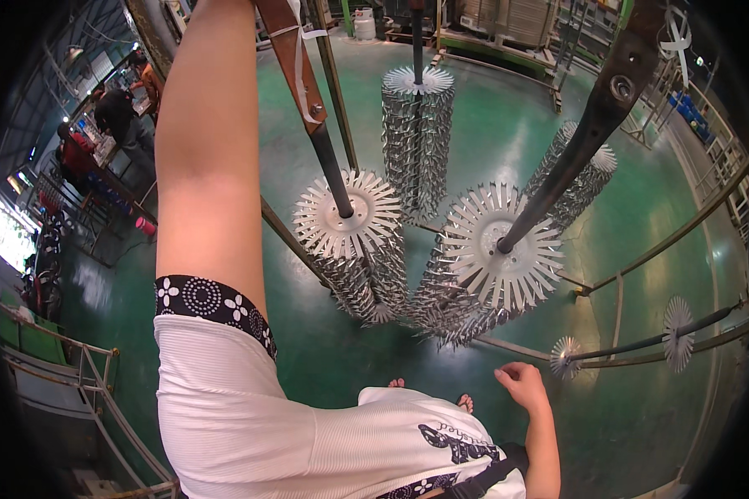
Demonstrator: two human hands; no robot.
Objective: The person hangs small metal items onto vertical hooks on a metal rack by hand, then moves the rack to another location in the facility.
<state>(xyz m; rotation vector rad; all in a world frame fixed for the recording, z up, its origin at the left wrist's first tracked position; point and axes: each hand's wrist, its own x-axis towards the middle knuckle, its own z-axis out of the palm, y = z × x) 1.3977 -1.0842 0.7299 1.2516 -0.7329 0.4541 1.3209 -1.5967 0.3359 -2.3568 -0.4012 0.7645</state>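
My left arm stretches up past the top edge, so my left hand is out of the picture. My right hand hangs low beside my body, loosely bent, with the thumb apart and nothing visible in it. In front of me, tall stacks of slotted silvery metal discs hang on dark rods. The near left stack and the near right stack are closest. Behind them hang a far stack and another at the right. My right hand is below the near right stack, apart from it.
A brown metal bar with a white tie runs down to the near left rod. At right, a rail carries loose slotted discs. Metal frames stand lower left. Several people are at the far left, over green floor.
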